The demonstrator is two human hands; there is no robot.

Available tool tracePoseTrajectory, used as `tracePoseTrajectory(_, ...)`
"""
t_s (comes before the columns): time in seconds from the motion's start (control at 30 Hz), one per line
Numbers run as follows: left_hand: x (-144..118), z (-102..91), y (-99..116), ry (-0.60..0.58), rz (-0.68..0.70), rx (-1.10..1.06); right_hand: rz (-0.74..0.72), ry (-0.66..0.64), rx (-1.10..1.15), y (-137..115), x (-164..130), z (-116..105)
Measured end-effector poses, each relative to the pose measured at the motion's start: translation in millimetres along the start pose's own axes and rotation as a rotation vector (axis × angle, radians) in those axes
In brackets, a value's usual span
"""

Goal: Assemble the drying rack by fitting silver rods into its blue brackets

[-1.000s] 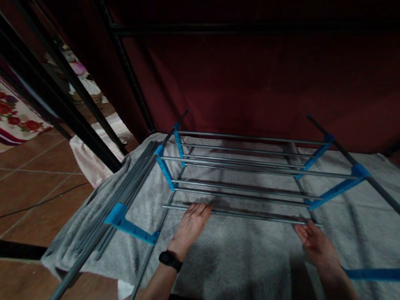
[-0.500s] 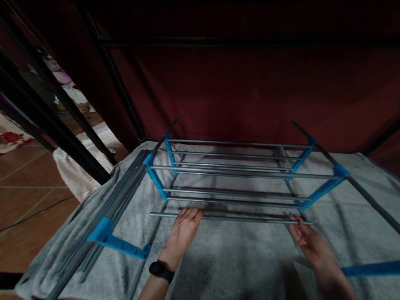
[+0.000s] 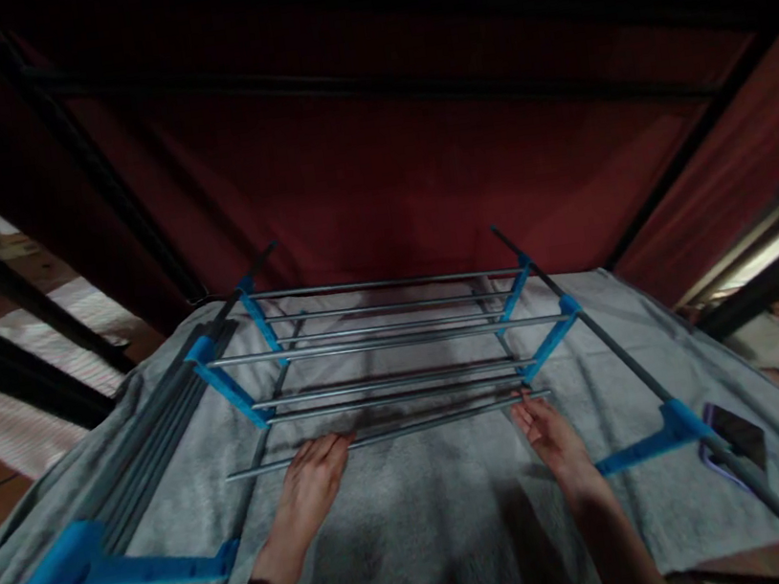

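A loose grey metal tube lies crosswise, slightly tilted, in front of a half-built rack. My left hand, a dark band on its wrist, is closed over the tube left of its middle. Near the tube's right end, my right hand holds it between thumb and fingers. Beyond the hands, the rack has several grey crossbars fitted between blue plastic brackets on long side poles. Closer to me, a blue bracket on the left and another blue bracket on the right have no crossbar between them.
A bundle of spare tubes lies along the left on the grey blanket. A phone rests under the right pole. Dark red cloth on a black metal frame stands behind the rack.
My view has swung to the right, bringing the phone into sight. Both hands keep hold of the tube, whose right end now sits higher in view than its left.
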State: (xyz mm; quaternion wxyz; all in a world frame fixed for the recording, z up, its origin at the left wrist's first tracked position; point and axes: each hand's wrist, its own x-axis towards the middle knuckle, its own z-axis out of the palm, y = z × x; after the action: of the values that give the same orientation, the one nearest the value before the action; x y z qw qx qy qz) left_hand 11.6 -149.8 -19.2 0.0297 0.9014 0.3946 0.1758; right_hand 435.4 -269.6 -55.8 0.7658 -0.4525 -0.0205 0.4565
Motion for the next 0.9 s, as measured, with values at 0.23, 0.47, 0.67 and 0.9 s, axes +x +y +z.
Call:
tracePoseTrajectory(0.23,-2.8,9.3,-17.6,0.050,0.038,0.026,-0.034,-0.087,-0.025,-1.1,-13.0,21.4)
tracePoseTrajectory(0.47,-4.5,13.5,-20.9,0.067,-0.021,0.004,-0.022,-0.141,-0.072,-3.1,-17.5,31.3)
tracePoseTrajectory(0.67,0.4,3.5,-10.7,0.013,0.002,0.036,0.037,-0.140,-0.039,-6.2,-25.7,43.7)
tracePoseTrajectory(0.9,-1.5,12.6,-9.1,0.036,-0.028,-0.030,0.050,-0.106,0.003,-9.4,-30.7,52.4)
